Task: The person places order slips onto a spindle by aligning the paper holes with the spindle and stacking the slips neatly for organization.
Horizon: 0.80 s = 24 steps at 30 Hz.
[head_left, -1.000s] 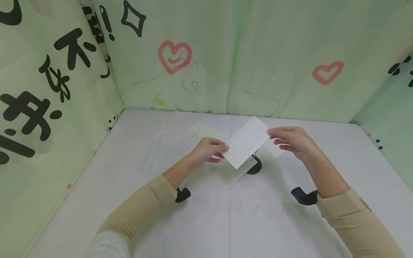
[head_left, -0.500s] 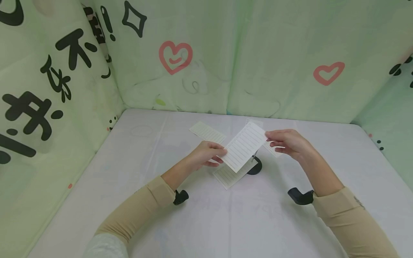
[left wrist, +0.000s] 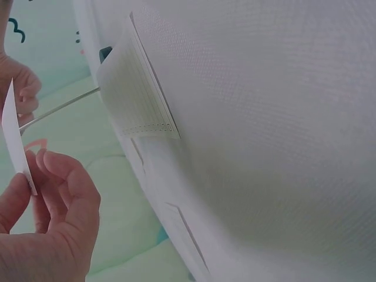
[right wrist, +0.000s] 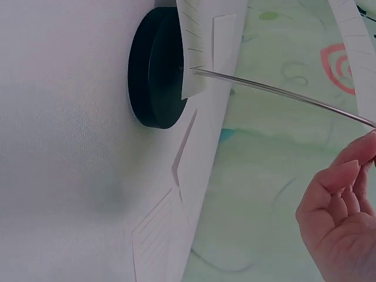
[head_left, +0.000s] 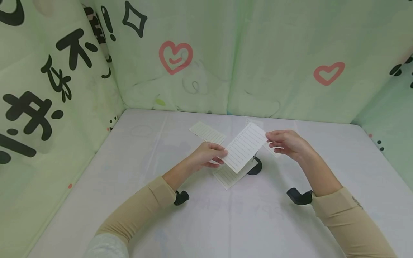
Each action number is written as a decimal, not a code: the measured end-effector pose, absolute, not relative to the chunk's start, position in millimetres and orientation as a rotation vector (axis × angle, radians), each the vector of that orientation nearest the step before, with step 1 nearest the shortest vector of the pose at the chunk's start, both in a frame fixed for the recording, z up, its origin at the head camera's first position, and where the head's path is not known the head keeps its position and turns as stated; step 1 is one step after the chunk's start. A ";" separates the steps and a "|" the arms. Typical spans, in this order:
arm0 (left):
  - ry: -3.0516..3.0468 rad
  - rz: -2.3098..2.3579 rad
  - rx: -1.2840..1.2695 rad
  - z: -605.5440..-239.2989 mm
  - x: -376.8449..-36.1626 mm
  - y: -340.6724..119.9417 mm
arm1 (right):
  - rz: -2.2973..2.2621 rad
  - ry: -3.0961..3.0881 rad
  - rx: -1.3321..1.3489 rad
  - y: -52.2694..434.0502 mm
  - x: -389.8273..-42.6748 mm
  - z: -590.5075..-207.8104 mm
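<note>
My left hand (head_left: 208, 154) pinches the left edge of a white lined paper slip (head_left: 245, 147) between thumb and fingers. At the opposite edge, the thumb and index finger of my right hand (head_left: 287, 142) pinch its corner. The slip is held up over a paper spike, whose thin metal rod (right wrist: 276, 91) rises from a round black base (right wrist: 154, 70). In the right wrist view the rod's upper end reaches the held slip, right by my fingertips. Lower down, another lined slip (left wrist: 135, 88) is stuck on the rod, close over the base.
Loose lined slips lie on the white table (head_left: 206, 222): one back left (head_left: 206, 132), another right of the spike (head_left: 273, 150), and a further slip (head_left: 256, 123) near the back edge. A green printed curtain (head_left: 274, 53) closes off the back and sides.
Both hands have brought the slip slightly down and towards me, tilting its lined face more into view. Over the last half second they have hardly moved.
</note>
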<state>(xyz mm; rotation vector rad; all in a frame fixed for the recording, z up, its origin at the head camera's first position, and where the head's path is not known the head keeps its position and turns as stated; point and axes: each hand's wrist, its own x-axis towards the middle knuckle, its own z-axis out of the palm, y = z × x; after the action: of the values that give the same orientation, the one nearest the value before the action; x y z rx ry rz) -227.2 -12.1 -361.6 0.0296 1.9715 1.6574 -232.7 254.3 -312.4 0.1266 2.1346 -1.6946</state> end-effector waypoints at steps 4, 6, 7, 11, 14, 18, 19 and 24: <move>1.965 1.668 0.033 -361.0 -227.1 -11.9 | -1.700 2.126 0.118 255.3 -233.3 -313.4; 1.962 1.669 0.029 -360.9 -227.2 -11.8 | -1.699 2.120 0.118 255.4 -233.8 -313.8; 1.960 1.668 0.027 -361.0 -227.3 -11.9 | -1.699 2.117 0.116 255.5 -234.0 -314.1; 1.961 1.667 0.024 -361.9 -227.5 -12.0 | -1.688 2.117 0.107 255.4 -234.6 -315.0; 1.959 1.671 0.019 -362.9 -227.6 -11.9 | -1.687 2.118 0.106 255.6 -234.9 -315.6; 1.955 1.679 0.018 -365.1 -228.3 -11.6 | -1.693 2.110 0.106 255.8 -235.6 -316.8; 1.956 1.681 0.017 -365.5 -228.5 -11.5 | -1.694 2.107 0.105 255.8 -235.8 -317.1; 1.964 1.690 0.003 -368.1 -230.5 -9.8 | -1.699 2.096 0.102 255.5 -236.6 -317.5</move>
<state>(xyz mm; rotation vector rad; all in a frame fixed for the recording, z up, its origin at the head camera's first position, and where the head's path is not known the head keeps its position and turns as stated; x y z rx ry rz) -230.5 -9.8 -368.1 0.0033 1.9637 1.6896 -236.6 255.5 -317.5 0.1021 2.0958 -1.6994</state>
